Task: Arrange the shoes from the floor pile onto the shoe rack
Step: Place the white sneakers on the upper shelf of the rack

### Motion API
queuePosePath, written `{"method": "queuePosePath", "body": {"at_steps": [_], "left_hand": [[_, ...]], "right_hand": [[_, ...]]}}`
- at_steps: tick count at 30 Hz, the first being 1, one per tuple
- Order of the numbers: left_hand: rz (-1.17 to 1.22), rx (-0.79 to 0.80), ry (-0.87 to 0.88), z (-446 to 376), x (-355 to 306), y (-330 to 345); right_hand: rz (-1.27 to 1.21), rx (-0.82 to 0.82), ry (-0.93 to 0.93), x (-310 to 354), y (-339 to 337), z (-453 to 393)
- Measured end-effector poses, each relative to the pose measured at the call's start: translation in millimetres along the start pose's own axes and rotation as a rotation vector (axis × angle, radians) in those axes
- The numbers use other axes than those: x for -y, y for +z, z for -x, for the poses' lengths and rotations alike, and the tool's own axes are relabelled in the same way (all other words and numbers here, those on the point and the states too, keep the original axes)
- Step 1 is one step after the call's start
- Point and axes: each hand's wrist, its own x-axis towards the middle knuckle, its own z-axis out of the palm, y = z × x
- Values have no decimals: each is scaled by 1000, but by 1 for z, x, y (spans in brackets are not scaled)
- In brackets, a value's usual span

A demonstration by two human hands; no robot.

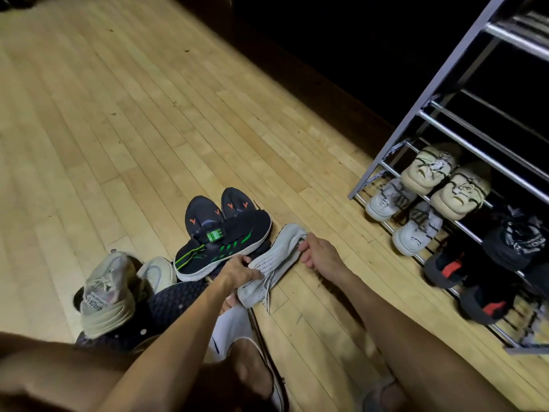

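Grey knit sneaker (274,263): lying on the wood floor (118,114) at the 3 o'clock edge of the floor pile, toe toward 1 o'clock, laces trailing toward 6. Not yet lifted, as far as can be told; sole seems in contact with the boards.

Left hand (239,270): clamped over the sneaker's lace area from the 9 o'clock side, fingers curled across the upper. Forearm runs in from 7 o'clock.

Right hand (316,252): pinching the toe-end edge of the same sneaker, thumb and fingers closed on the fabric. Forearm comes in from 5 o'clock, low over the floor.

Pile, outward from the sneaker: black shoe with green stripes (222,248) just beside it at 10 o'clock, resting over a pair of dark shoes with orange marks (219,211). Beige sneaker (105,295) tipped on a dark quilted item (175,298) at 9 o'clock; a pale toe (157,273) shows beside it.

Shoe rack (445,120) at 3 o'clock, well apart from the hands. Lower tiers hold cream shoes (439,179), grey-white sneakers (401,221), black shoes with red patches (475,281). Upper bars look bare where visible.

Judgement: task partway. Roughly three pairs racked; at least six shoes left on the floor, this one in hand next
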Motion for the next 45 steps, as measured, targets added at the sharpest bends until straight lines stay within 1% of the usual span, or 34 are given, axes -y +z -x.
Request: {"method": "queuePosePath", "body": {"at_steps": [2,4,7,9,13,15,17,20,23,25,27,28,30,31,33,36,38,40,43,45], "left_hand": [[-25,4,-11,1,2,2],[-20,-47,2,1,2,4],[102,-56,44,4,-7,2],[195,-49,68,8,-18,-6],[291,88,109,20,-42,-22],[303,166,138,29,-53,-27],[308,260,156,37,-61,-31],[286,320,161,45,-70,-34],[185,369,180,50,-89,-36],[95,418,219,60,-114,-36],[17,429,248,71,-146,-39],[-23,423,267,77,-163,-41],[-130,394,325,88,-200,-45],[-158,368,356,92,-219,-46],[-117,276,424,100,-253,-47],[-4,97,536,119,-298,-40],[41,14,538,128,-319,-33],[41,42,470,135,-331,-25],[-41,180,403,149,-342,-5],[-91,257,387,160,-350,16]], "right_hand": [[15,2,-2,2,1,2],[33,11,-16,5,1,3],[89,38,-58,8,-1,6],[60,26,-67,9,-4,8],[86,-56,-125,13,-22,13],[186,-105,-159,17,-38,17],[283,-97,-180,19,-54,23],[298,-33,-176,20,-74,33],[363,3,-131,23,-95,41],[410,49,-130,27,-109,48],[434,94,-157,34,-124,55],[429,93,-178,39,-133,59],[421,20,-241,53,-153,67],[407,-18,-274,60,-164,72],[342,-88,-295,74,-188,81],[257,-181,-254,94,-223,98],[185,-217,-223,101,-244,107],[79,-257,-185,103,-263,112],[-87,-286,-89,98,-282,115],[-223,-272,-31,90,-291,112]]}}
